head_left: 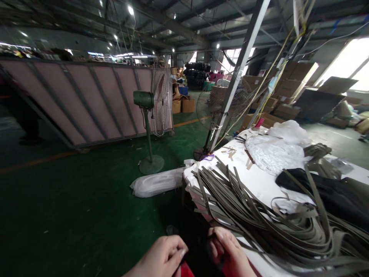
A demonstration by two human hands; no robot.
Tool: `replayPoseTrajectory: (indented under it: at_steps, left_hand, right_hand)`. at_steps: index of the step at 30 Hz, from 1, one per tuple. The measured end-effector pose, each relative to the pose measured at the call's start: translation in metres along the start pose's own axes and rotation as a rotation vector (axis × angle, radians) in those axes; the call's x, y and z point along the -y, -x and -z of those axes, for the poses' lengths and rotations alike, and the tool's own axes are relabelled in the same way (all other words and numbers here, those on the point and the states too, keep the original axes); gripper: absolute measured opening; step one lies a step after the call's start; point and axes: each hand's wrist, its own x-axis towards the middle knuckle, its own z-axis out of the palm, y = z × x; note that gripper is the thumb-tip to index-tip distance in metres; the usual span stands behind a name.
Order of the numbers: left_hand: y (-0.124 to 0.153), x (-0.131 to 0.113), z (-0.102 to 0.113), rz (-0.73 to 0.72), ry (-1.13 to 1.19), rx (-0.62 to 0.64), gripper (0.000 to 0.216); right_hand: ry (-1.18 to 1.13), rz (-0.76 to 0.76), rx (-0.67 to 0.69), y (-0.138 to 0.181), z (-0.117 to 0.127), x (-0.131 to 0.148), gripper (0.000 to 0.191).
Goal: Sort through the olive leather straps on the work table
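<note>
A dark piece of fabric (196,246) was held at the bottom edge of the view, between the two hands and just in front of the table corner, with a red part showing below it. On the left, a slanted pink panel wall (86,104) was seen across the green floor (72,200), and a green pedestal fan (145,115) stood before it. A long white wrapped roll (157,182) lay on the floor against the table's end. The left hand (163,257) was curled almost closed, its fingertips pinched on the dark fabric's edge. The right hand (230,254) was likewise bent and closed on the same fabric, just beside the left. Further right, a white table (259,184) was covered by a heap of grey-green strips (259,215), spilling toward the hands. Behind the strips, crumpled white plastic (273,150) was piled, and a black cloth (331,192) lay at the right. Cardboard boxes (288,96) were stacked in the background.
</note>
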Motion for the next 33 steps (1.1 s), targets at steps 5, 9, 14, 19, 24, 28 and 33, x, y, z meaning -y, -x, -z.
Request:
replayPoseTrajectory:
  at_steps: [5, 9, 14, 19, 24, 28, 33]
  left_hand:
    - [-0.004, 0.005, -0.009, 0.015, 0.064, 0.011, 0.047]
    - [-0.003, 0.008, -0.004, 0.018, 0.046, -0.108, 0.066]
    - [0.01, -0.003, 0.005, -0.017, -0.192, -0.142, 0.068]
    - [0.023, -0.001, 0.008, -0.135, -0.327, -0.198, 0.062]
    - [0.026, 0.009, 0.012, -0.189, -0.451, -0.286, 0.063]
    - [0.027, 0.007, 0.016, -0.179, -0.557, -0.329, 0.06]
    - [0.025, -0.005, 0.012, -0.13, -0.661, -0.227, 0.06]
  right_hand:
    - [0.269, 0.048, -0.004, 0.002, -0.001, 0.013, 0.048]
    - [0.443, 0.148, 0.137, 0.004, -0.001, 0.014, 0.039]
    - [0.288, 0.008, 0.284, 0.008, -0.009, 0.007, 0.027]
    - [0.128, -0.118, 0.356, 0.011, -0.024, 0.008, 0.033]
    - [0.042, -0.066, 0.19, 0.009, -0.019, 0.002, 0.04]
    - [0.16, -0.085, 0.146, 0.007, -0.012, -0.003, 0.036]
    - [0.572, 0.124, 0.009, 0.007, -0.019, 0.0, 0.038]
